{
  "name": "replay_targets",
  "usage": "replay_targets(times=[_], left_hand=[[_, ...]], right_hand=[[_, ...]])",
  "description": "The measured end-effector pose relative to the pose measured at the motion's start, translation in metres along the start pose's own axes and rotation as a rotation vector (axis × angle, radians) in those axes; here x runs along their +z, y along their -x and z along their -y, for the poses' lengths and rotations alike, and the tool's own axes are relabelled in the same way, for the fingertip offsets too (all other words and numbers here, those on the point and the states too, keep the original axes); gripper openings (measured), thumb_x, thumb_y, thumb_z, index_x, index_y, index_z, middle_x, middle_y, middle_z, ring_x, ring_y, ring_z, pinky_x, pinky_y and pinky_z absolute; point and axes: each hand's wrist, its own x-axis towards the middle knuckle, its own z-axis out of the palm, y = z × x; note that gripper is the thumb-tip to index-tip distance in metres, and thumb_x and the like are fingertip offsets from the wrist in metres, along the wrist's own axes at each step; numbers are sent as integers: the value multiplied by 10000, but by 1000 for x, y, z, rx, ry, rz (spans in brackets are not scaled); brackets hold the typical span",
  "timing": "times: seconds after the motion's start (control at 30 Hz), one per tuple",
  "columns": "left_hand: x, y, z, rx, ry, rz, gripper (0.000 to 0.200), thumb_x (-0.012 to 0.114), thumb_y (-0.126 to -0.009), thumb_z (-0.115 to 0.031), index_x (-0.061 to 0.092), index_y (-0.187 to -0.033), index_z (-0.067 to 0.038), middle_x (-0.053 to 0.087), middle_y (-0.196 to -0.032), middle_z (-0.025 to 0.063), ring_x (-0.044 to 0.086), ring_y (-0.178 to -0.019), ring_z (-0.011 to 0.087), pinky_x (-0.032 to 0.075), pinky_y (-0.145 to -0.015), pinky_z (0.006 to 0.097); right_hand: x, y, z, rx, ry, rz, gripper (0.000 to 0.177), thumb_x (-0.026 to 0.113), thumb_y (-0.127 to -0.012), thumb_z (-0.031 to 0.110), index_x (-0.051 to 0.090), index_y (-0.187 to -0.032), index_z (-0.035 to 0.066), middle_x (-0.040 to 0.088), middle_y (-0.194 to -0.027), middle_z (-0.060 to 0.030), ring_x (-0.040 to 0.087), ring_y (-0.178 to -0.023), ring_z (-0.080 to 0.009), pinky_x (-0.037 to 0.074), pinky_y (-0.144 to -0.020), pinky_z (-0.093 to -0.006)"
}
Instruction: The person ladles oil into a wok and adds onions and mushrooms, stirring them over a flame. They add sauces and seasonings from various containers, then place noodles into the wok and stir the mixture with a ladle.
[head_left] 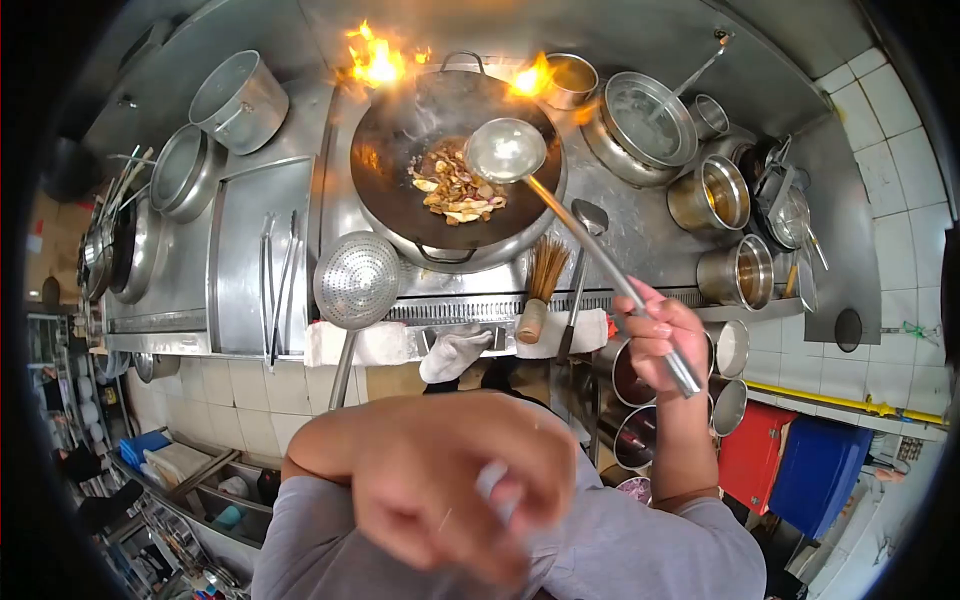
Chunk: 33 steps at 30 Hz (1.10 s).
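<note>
My right hand (668, 335) is closed around the metal end of a ladle (506, 150) with a wooden section in its handle. The ladle's bowl is held above a wok (385, 190), where browned sliced pieces of food (465, 190) lie and steam rises. My left hand (465, 480) is lifted close to the camera in front of my chest. It is smeared by motion, its fingers look bent, and I cannot make out whether it holds anything. A perforated strainer (357, 280) rests at the wok's lower left, and a bamboo brush (545, 275) at its lower right.
Flames (378, 60) flare behind the wok on both sides. Metal pots (708, 195) and a large basin (640, 120) stand on the right. Tongs (284, 290) lie on the left counter near a deep pot (240, 105). A white cloth (457, 352) hangs at the front edge.
</note>
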Motion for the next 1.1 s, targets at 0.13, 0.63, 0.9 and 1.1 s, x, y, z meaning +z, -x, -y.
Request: replay_targets(times=[0.13, 0.63, 0.9, 1.1], left_hand=[[-10, 49, 37, -395, -535, -342, 132, 691, -954, -88, 725, -1081, -79, 658, -1008, 33, 620, -842, 190, 510, -749, 336], [-10, 157, 89, -829, -1031, -534, 249, 696, -905, -26, 721, -1153, -37, 686, -1028, 121, 667, -848, 264, 572, -792, 388], [-10, 150, 99, -829, -1054, -529, 239, 703, -913, -22, 725, -1150, -35, 688, -1033, 133, 673, -864, 292, 575, -809, 406], [-29, 165, 115, -789, -1313, -581, 306, 718, -859, -41, 716, -1164, -10, 680, -1075, 165, 659, -1048, 390, 541, -963, 478]], right_hand=[[1, -20, -21, -6, 716, -185, 735, 596, -944, -38, 402, -1652, -12, 653, -1066, -118, 533, -620, -88, 492, -505, -242], [0, -153, 268, -389, 278, -110, 276, 505, -942, 18, 509, -1157, -156, 593, -833, -124, 549, -568, -172, 570, -587, -276], [3, -177, 345, -536, -191, -15, 492, 566, -773, -93, 443, -1247, -134, 491, -1303, -352, 605, -737, -243, 599, -617, -314], [-13, -169, 351, -516, -300, -31, 577, 581, -771, -88, 419, -1322, -135, 496, -1300, -333, 609, -729, -253, 600, -618, -324]])
